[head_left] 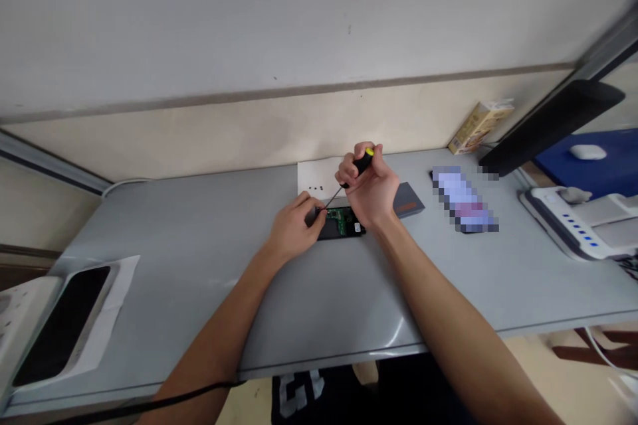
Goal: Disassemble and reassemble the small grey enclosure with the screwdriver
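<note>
A screwdriver [363,161] with a black handle and a yellow end is gripped in my right hand [371,189], fingers wrapped round it. Its thin shaft slants down left to the near-left part of an opened electronic device [340,223], a flat black case with a green circuit board showing. My left hand [295,229] is closed round the left end of this device, with a dark grey part between thumb and fingers. The screwdriver's tip is close to my left fingertips; exactly what it touches is hidden.
White paper [309,174] with several small dark pieces lies behind the device. A dark grey box [409,200] sits right of my right hand, then a phone [461,202] and a white power strip [573,222]. A dark-screened phone [64,325] lies at left. A carton [479,127] stands by the wall.
</note>
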Motion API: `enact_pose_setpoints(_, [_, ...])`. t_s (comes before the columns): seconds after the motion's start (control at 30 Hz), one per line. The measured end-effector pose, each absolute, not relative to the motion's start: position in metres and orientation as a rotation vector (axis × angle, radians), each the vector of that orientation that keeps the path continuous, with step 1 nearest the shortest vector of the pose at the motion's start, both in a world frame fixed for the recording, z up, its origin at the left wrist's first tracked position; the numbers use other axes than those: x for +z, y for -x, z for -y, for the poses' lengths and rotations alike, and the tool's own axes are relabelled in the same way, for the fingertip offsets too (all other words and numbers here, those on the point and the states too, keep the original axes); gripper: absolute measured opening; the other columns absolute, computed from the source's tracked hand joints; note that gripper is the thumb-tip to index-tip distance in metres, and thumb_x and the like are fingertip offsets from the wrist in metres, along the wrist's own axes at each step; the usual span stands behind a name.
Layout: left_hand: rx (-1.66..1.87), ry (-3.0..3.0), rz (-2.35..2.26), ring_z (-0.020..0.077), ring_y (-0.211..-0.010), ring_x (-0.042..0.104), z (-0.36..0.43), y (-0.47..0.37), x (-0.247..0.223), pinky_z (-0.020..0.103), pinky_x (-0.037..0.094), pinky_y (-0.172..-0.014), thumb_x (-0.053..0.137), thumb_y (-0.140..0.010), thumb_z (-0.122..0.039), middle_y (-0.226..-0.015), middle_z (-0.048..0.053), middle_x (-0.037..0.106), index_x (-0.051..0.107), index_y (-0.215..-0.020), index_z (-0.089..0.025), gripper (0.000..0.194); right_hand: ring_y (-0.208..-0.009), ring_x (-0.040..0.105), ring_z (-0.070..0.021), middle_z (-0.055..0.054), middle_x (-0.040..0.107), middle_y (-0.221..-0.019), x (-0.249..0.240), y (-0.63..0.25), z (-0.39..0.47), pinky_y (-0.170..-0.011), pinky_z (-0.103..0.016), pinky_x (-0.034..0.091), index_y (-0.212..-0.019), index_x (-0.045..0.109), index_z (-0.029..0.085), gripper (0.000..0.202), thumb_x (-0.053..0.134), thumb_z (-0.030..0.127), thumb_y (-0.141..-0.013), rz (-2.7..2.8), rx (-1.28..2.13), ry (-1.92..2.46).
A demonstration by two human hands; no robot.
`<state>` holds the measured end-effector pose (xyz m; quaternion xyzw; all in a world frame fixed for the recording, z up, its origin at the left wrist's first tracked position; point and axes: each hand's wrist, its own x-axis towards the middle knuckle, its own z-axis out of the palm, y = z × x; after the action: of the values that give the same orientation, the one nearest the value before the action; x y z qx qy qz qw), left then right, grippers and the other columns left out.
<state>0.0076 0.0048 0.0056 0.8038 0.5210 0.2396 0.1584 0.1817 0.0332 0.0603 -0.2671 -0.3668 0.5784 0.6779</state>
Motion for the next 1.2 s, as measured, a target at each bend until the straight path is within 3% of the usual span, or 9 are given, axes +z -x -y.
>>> enact_pose_setpoints(0.27, [0.770, -2.278, -1.529, 0.0172, -0.090, 0.062, -0.010, -0.005, 0.014, 0.029, 0.047, -0.078, 0.051, -0.101, -0.033, -0.099, 0.003, 0.064, 0.069, -0.100, -0.023, 0.020, -0.054, 0.036, -0.0147, 0.002, 0.034, -0.065, 0.065, -0.210, -0.043, -0.053, -0.030, 0.043, -0.080, 0.046, 0.027, 0.048, 0.040, 0.072, -0.096, 0.792, 1.146, 0.591])
enact_pose_setpoints(0.6, [0.364, -2.594, -1.508, 0.0203, -0.085, 0.065, -0.082, -0.040, 0.030, 0.031, 0.048, -0.079, 0.052, -0.099, -0.028, -0.101, 0.007, 0.070, 0.076, -0.105, -0.020, 0.026, -0.054, 0.038, -0.0140, 0.003, 0.035, -0.067, 0.055, -0.245, -0.057, -0.051, -0.028, 0.039, -0.080, 0.047, 0.026, 0.052, 0.042, 0.077, -0.092, 0.759, 0.944, 0.662])
enact_pose_setpoints(0.7, [0.298, -2.599, -1.447, 0.0217, -0.093, 0.066, -0.083, -0.038, 0.031, 0.033, 0.049, -0.083, 0.049, -0.102, -0.032, -0.107, 0.009, 0.070, 0.075, -0.115, -0.019, 0.031, -0.055, 0.039, -0.0141, 0.003, 0.037, -0.066, 0.058, -0.253, -0.056, -0.052, -0.028, 0.039, -0.080, 0.049, 0.026, 0.050, 0.044, 0.074, -0.093, 0.785, 0.895, 0.670])
enact_pose_setpoints(0.8, [0.454, -2.597, -1.366, 0.0251, -0.113, 0.062, -0.060, -0.033, 0.030, 0.038, 0.047, -0.100, 0.049, -0.103, -0.042, -0.119, 0.010, 0.069, 0.068, -0.130, -0.021, 0.039, -0.056, 0.039, -0.0140, 0.003, 0.040, -0.065, 0.064, -0.267, -0.052, -0.054, -0.028, 0.036, -0.081, 0.053, 0.025, 0.047, 0.044, 0.068, -0.096, 0.917, 0.847, 0.728])
enact_pose_setpoints(0.87, [0.458, -2.567, -1.224, 0.0269, -0.134, 0.051, -0.037, -0.032, 0.026, 0.041, 0.041, -0.113, 0.058, -0.098, -0.053, -0.142, 0.009, 0.060, 0.055, -0.146, -0.025, 0.056, -0.058, 0.040, -0.0141, 0.002, 0.043, -0.066, 0.070, -0.277, -0.046, -0.057, -0.028, 0.034, -0.081, 0.057, 0.024, 0.044, 0.043, 0.063, -0.099, 1.122, 0.813, 0.837])
enact_pose_setpoints(0.93, [0.386, -2.554, -1.160, 0.0299, -0.142, 0.043, -0.019, -0.031, 0.019, 0.045, 0.035, -0.118, 0.068, -0.089, -0.060, -0.152, 0.008, 0.053, 0.048, -0.151, -0.028, 0.073, -0.062, 0.043, -0.0149, 0.001, 0.049, -0.067, 0.075, -0.286, -0.039, -0.061, -0.029, 0.034, -0.082, 0.062, 0.023, 0.042, 0.044, 0.056, -0.100, 1.376, 0.759, 1.025])
enact_pose_setpoints(1.07, [0.403, -2.524, -1.195, 0.0273, -0.138, 0.048, -0.007, -0.028, 0.008, 0.045, 0.034, -0.117, 0.068, -0.092, -0.054, -0.151, 0.006, 0.055, 0.047, -0.151, -0.030, 0.067, -0.071, 0.054, -0.0187, -0.003, 0.066, -0.078, 0.072, -0.296, -0.033, -0.065, -0.031, 0.037, -0.088, 0.067, 0.023, 0.030, 0.053, 0.048, -0.097, 1.684, 0.627, 1.468])
enact_pose_setpoints(1.2, [0.435, -2.492, -1.275, 0.0276, -0.132, 0.053, -0.010, -0.025, 0.010, 0.047, 0.031, -0.117, 0.076, -0.088, -0.047, -0.145, 0.007, 0.061, 0.052, -0.146, -0.029, 0.066, -0.065, 0.060, -0.0187, -0.007, 0.072, -0.085, 0.055, -0.304, -0.039, -0.064, -0.031, 0.040, -0.094, 0.068, 0.022, 0.016, 0.060, 0.036, -0.092, 1.832, 0.716, 1.783])
